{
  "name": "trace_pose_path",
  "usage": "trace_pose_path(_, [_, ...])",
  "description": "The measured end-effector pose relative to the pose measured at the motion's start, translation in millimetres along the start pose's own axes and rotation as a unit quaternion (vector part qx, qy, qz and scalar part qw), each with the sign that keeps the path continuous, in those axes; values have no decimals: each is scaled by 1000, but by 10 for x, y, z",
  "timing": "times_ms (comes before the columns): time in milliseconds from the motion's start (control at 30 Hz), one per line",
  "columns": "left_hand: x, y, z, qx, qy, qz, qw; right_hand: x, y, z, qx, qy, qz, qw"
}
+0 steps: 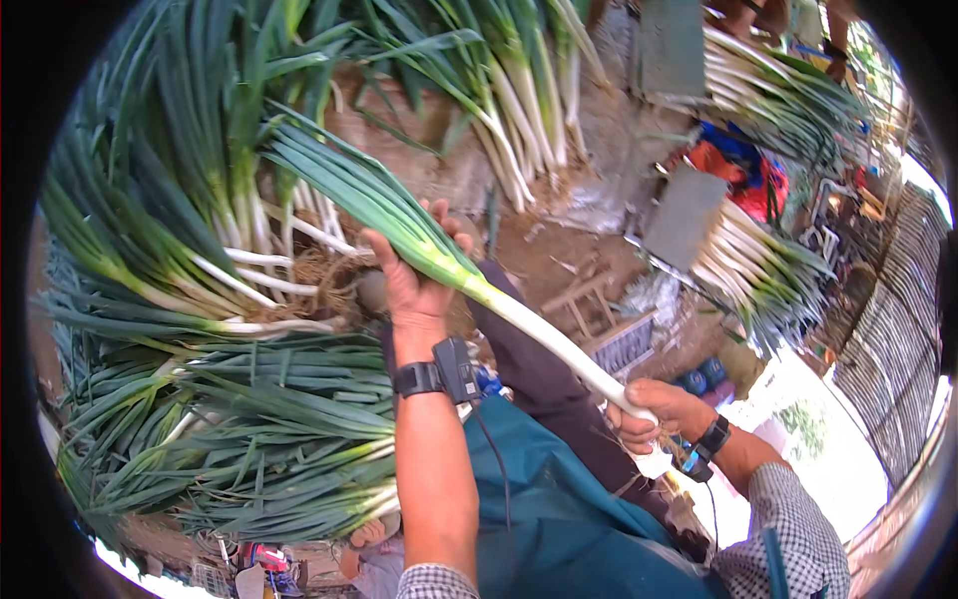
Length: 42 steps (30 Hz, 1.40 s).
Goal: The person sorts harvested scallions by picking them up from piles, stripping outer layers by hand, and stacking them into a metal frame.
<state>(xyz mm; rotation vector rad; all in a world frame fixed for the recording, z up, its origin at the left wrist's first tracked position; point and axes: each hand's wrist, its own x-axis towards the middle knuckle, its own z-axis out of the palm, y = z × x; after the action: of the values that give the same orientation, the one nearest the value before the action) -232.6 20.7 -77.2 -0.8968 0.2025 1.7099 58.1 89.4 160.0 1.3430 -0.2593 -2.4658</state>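
Note:
A long green onion [535,322] stretches slantwise in front of me, white stalk toward the lower right and green leaves toward the upper left. My left hand [423,273] supports it from beneath near the base of the leaves, with the fingers curled up around it. At the root end, my right hand [662,415] grips the white stalk; some stringy roots [677,445] show below those fingers. To the left of my left hand lie uncut green onions [247,292] with brown roots. Both wrists wear a black strap with a small device.
Piled green onions [299,419] lie at the left, and another bunch stands with roots down [531,127] at the top. On the right, white-stalked onions rest on a stand with a grey board [685,217]. A wooden frame [591,299] lies on the ground. Other people are partly visible at the edges.

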Motion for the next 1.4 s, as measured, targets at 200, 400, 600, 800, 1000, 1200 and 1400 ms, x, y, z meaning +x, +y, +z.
trace_pose_path(200, [-21,-490,292,219,175,74,957,-121,-284,-64,-464,137,16,875])
trace_pose_path(400, [-216,-1447,720,478,171,193,839,231,-610,-159,-581,288,-256,717])
trace_pose_path(600, [-351,-423,310,539,63,5,840,-27,-311,-106,-407,299,-126,854])
trace_pose_path(800, [-423,1371,-582,958,123,182,186,176,405,-902,-377,444,-162,797])
trace_pose_path(1000, [-116,2404,-853,993,57,48,-96,111,941,-1241,-336,517,-152,772])
trace_pose_path(1200, [-5,2632,-1023,981,61,177,-43,52,1338,-1164,-273,530,-176,783])
trace_pose_path(1400, [-270,3216,-1087,995,44,24,-90,300,1317,-1094,-278,532,-146,786])
